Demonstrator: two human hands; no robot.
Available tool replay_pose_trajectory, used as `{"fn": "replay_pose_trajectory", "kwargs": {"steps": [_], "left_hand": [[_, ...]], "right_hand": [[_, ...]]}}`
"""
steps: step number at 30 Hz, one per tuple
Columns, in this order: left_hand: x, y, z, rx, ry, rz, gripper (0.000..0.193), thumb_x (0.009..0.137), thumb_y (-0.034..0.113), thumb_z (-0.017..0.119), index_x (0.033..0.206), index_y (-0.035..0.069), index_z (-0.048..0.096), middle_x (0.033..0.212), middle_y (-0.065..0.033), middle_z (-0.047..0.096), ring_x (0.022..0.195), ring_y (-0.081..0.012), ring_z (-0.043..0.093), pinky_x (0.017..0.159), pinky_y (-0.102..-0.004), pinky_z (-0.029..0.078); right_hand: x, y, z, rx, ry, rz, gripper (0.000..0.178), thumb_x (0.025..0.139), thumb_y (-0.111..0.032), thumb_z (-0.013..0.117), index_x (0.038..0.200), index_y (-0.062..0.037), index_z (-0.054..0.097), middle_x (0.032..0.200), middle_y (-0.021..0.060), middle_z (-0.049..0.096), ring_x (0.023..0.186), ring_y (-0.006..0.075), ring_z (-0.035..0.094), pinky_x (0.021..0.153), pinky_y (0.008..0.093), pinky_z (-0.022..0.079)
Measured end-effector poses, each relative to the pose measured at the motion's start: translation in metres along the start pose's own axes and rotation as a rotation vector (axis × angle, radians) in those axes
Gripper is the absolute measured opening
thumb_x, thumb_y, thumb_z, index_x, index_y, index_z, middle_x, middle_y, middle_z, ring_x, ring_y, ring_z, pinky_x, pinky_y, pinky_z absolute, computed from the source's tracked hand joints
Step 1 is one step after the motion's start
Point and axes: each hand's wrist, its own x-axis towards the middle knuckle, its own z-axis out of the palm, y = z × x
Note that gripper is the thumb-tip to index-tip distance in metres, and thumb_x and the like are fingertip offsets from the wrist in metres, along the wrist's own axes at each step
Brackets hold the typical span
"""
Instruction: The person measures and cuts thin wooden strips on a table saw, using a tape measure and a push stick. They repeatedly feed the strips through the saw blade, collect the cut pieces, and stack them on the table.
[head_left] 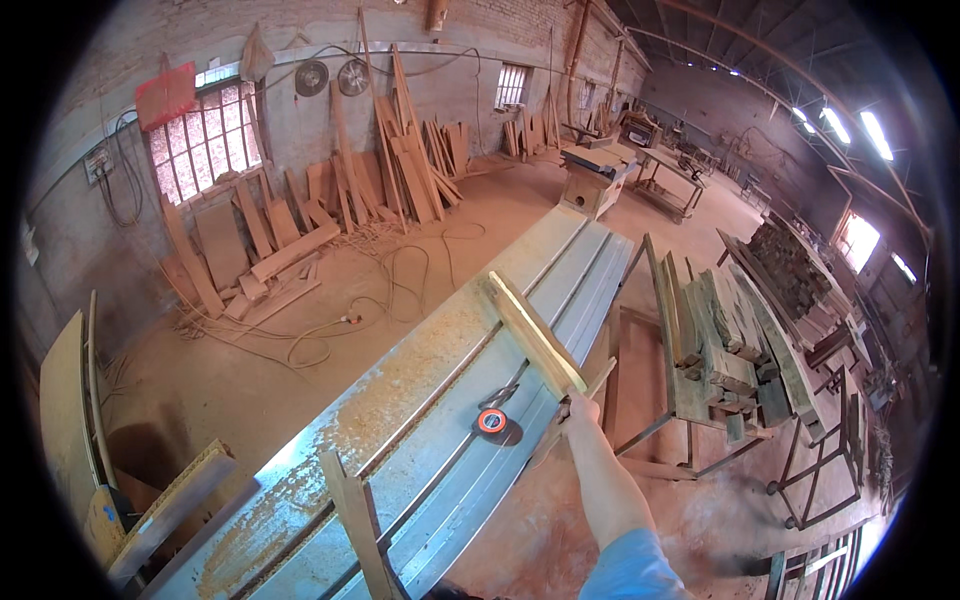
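My right hand [578, 410] reaches out from the lower right, closed around the near end of a wooden board [535, 335]. The board lies across the long metal machine table [440, 440], whose grooved top is dusted with sawdust. A thinner wood strip [600, 378] sticks out beside that hand, partly hidden by it. Left of the hand, a round orange-and-black tape measure [491, 421] rests on the table, with a small dark metal tool [498, 396] just behind it. Closer to me, another narrow wood piece [352, 520] crosses the table. My left hand is out of sight.
Stacked rough timber [730, 340] sits on a metal rack to the right. Wood offcuts [410, 170] lean along the left wall, and a loose cable [390, 290] snakes over the floor. At the table's far end stands a boxy machine [597, 178].
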Motion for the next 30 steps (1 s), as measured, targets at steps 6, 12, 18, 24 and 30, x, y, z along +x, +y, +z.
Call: {"fn": "replay_pose_trajectory", "kwargs": {"steps": [6, 12, 18, 24, 30], "left_hand": [[-0.002, 0.004, 0.000, 0.003, -0.016, -0.002, 0.059, 0.094, 0.035, 0.060, 0.139, -0.001, 0.047, 0.134, -0.0269, 0.052, 0.124, -0.0469, 0.047, 0.103, -0.0637, 0.035], [-0.004, 0.008, 0.001, 0.014, -0.031, 0.003, 0.062, 0.093, 0.036, 0.062, 0.140, 0.000, 0.047, 0.135, -0.0260, 0.052, 0.125, -0.0466, 0.045, 0.104, -0.0651, 0.033], [-0.005, 0.009, 0.002, 0.009, -0.040, 0.000, 0.065, 0.091, 0.038, 0.063, 0.141, 0.001, 0.046, 0.136, -0.0252, 0.051, 0.127, -0.0463, 0.044, 0.105, -0.0665, 0.031], [-0.010, 0.009, 0.001, 0.003, -0.044, -0.017, 0.068, 0.090, 0.040, 0.065, 0.142, 0.002, 0.046, 0.137, -0.0244, 0.050, 0.129, -0.0460, 0.042, 0.106, -0.0680, 0.030], [-0.010, 0.085, -0.003, -0.173, -0.230, -0.069, 0.070, 0.094, 0.035, 0.062, 0.148, -0.002, 0.035, 0.143, -0.0268, 0.046, 0.132, -0.0426, 0.042, 0.112, -0.0546, 0.028]], "right_hand": [[-0.013, -0.003, 0.000, 0.046, -0.056, 0.062, 0.018, 0.096, -0.022, 0.065, 0.086, -0.0085, 0.058, 0.070, 0.0030, 0.053, 0.052, 0.0170, 0.047, 0.051, 0.0380, 0.037], [-0.028, -0.017, 0.012, 0.079, -0.279, 0.155, 0.026, 0.090, -0.032, 0.074, 0.091, -0.0115, 0.057, 0.070, 0.0035, 0.052, 0.054, 0.0200, 0.053, 0.046, 0.0363, 0.039], [-0.041, -0.018, 0.022, -0.159, -0.431, 0.105, 0.029, 0.093, -0.032, 0.069, 0.105, -0.0093, 0.056, 0.080, 0.0071, 0.057, 0.072, 0.0260, 0.070, 0.046, 0.0319, 0.040], [-0.069, -0.015, -0.002, -0.181, -0.405, 0.029, 0.032, 0.102, -0.029, 0.053, 0.121, -0.0041, 0.057, 0.102, 0.0111, 0.069, 0.080, 0.0235, 0.070, 0.052, 0.0308, 0.044], [-0.119, -0.010, -0.056, -0.212, -0.586, 0.078, 0.038, 0.106, -0.032, 0.042, 0.129, -0.0046, 0.054, 0.108, 0.0133, 0.069, 0.079, 0.0212, 0.066, 0.051, 0.0272, 0.044]]}}
